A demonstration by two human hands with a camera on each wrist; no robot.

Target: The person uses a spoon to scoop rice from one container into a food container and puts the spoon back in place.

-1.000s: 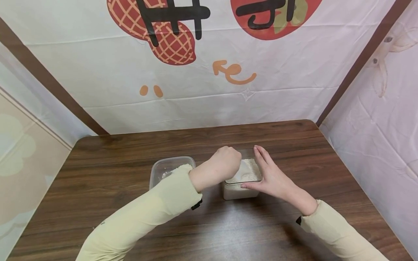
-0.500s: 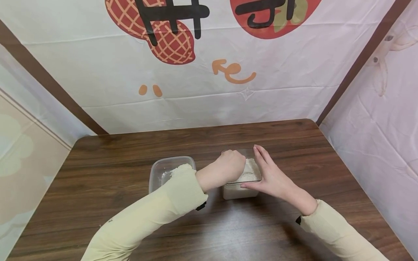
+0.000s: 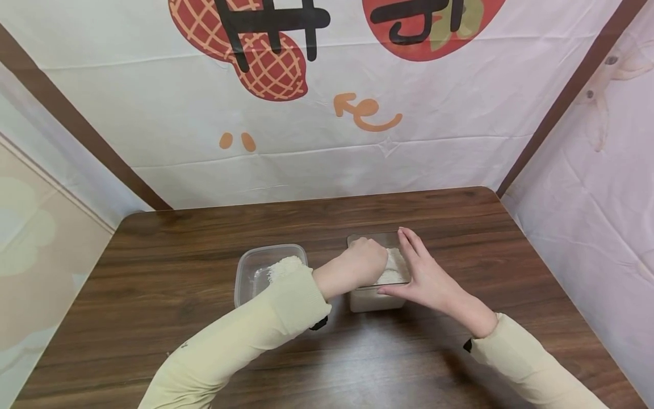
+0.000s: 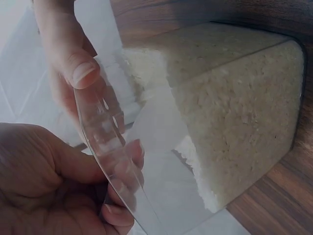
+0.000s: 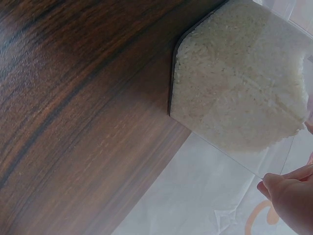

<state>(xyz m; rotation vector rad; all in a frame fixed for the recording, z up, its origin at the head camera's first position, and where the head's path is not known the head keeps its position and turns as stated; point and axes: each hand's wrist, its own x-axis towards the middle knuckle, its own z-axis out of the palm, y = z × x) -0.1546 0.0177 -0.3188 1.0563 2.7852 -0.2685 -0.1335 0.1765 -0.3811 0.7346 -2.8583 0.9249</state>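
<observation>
A clear square container (image 3: 377, 300) of white rice (image 3: 392, 268) stands right of the table's middle. My left hand (image 3: 365, 262) reaches over its left side, fingers curled and fingertips inside the rim. It grips a smooth whitish scoop (image 4: 159, 120), seen through the clear wall in the left wrist view; its handle is mostly hidden by the hand. My right hand (image 3: 426, 278) holds the container by its right side, thumb at the near rim and fingers stretched toward the far rim. Left of it, a shallow clear plastic box (image 3: 247, 272) has a small heap of rice (image 3: 284, 268) in it.
The dark wooden table (image 3: 174, 272) runs back to a white printed cloth (image 3: 306, 176). Another cloth wall (image 3: 587, 187) rises at the right. My left sleeve (image 3: 255, 329) passes over the near right corner of the shallow box.
My left hand has moved slightly right, farther over the rice container, and the whitish scoop is now hidden in the head view. The right hand and both containers have stayed in place.
</observation>
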